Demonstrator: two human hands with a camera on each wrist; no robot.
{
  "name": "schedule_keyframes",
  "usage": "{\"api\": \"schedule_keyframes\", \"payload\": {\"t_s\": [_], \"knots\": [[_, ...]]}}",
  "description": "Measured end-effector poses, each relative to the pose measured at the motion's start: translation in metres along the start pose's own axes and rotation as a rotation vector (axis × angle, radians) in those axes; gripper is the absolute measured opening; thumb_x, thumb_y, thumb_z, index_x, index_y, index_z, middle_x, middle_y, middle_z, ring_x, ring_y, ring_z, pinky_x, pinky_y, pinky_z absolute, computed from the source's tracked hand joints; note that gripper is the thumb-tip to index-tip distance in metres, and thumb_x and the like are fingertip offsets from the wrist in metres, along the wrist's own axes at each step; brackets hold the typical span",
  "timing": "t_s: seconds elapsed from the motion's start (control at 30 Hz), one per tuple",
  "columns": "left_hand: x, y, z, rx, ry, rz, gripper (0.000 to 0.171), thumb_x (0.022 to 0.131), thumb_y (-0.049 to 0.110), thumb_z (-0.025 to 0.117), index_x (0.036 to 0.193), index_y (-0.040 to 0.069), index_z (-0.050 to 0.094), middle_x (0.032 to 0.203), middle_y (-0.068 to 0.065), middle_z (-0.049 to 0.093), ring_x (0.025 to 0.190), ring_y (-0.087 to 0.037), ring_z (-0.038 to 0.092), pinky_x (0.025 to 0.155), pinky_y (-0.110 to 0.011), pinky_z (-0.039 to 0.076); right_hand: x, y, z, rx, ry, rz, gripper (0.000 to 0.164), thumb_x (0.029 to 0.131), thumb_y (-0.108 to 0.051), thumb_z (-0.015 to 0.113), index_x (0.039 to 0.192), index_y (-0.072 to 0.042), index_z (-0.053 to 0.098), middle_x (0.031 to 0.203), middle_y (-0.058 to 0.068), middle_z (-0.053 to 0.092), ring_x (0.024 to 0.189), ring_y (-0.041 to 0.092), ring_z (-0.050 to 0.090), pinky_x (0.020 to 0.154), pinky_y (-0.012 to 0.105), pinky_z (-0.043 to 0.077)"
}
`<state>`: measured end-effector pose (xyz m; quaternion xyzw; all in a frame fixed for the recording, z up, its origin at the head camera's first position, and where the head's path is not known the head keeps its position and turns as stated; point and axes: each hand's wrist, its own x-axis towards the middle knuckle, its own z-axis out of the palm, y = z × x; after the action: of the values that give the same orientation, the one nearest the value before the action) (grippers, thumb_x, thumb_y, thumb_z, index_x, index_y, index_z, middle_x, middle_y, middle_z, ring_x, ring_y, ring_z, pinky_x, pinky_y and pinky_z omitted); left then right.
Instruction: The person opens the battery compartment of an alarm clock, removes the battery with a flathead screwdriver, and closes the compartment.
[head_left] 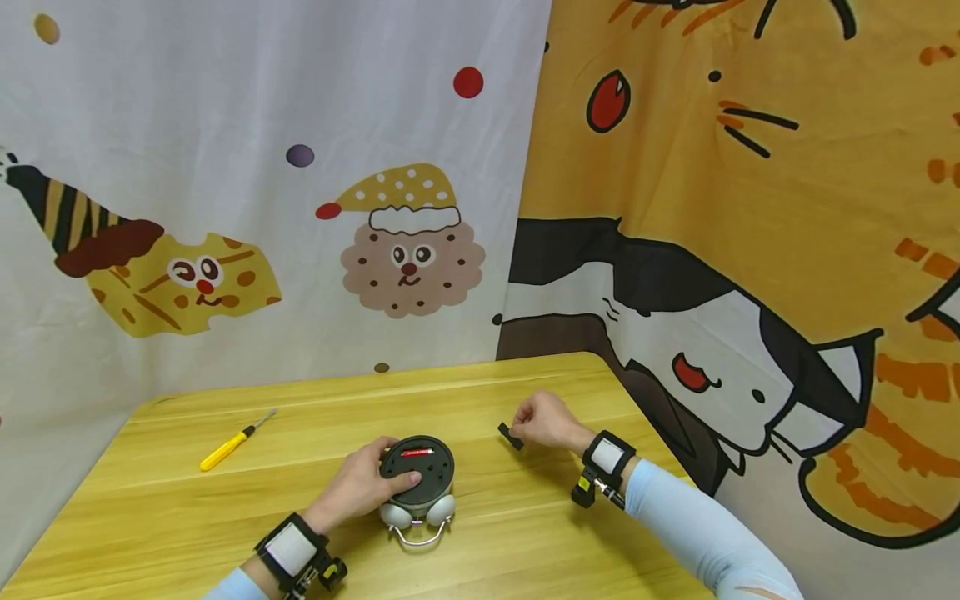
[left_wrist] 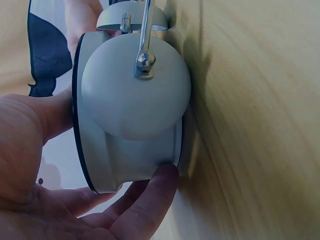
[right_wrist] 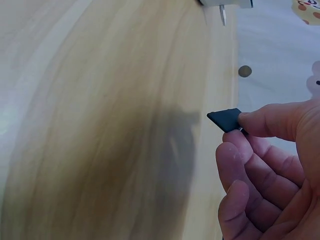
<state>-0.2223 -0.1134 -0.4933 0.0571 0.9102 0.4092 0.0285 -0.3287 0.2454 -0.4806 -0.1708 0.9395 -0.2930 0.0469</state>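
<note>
A twin-bell alarm clock [head_left: 435,487] lies with its black back facing up, its bells and wire handle toward the near edge. In the back's slot sits a red battery [head_left: 417,453]. My left hand [head_left: 358,483] grips the clock from the left, thumb over the back; in the left wrist view, the fingers [left_wrist: 150,210] curl under its pale side beside a bell [left_wrist: 135,95]. Off to the right, my right hand [head_left: 547,421] pinches a small black battery cover [right_wrist: 225,120] between thumb and fingertips, held above the table.
A screwdriver [head_left: 228,448] with a yellow handle lies on the left of the wooden table [head_left: 300,433]. Behind the table hangs a printed curtain [head_left: 247,167], white on the left and orange with cartoon cats on the right.
</note>
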Motion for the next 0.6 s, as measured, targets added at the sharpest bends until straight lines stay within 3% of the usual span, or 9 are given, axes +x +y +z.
{"api": "schedule_keyframes", "payload": {"t_s": [0.6], "knots": [[-0.001,0.001,0.0,-0.008,-0.004,-0.005,0.072,0.089,0.041,0.096,0.143,0.003,0.069,0.13,-0.016,0.079,0.115,-0.027,0.074,0.097,-0.05,0.062,-0.011,0.031,-0.011,-0.027,0.059,0.11,0.018,0.094,-0.02,0.087,0.076,-0.018,0.082,0.066,-0.007,0.074,0.062,0.011,0.065,0.061,0.026,0.047]]}}
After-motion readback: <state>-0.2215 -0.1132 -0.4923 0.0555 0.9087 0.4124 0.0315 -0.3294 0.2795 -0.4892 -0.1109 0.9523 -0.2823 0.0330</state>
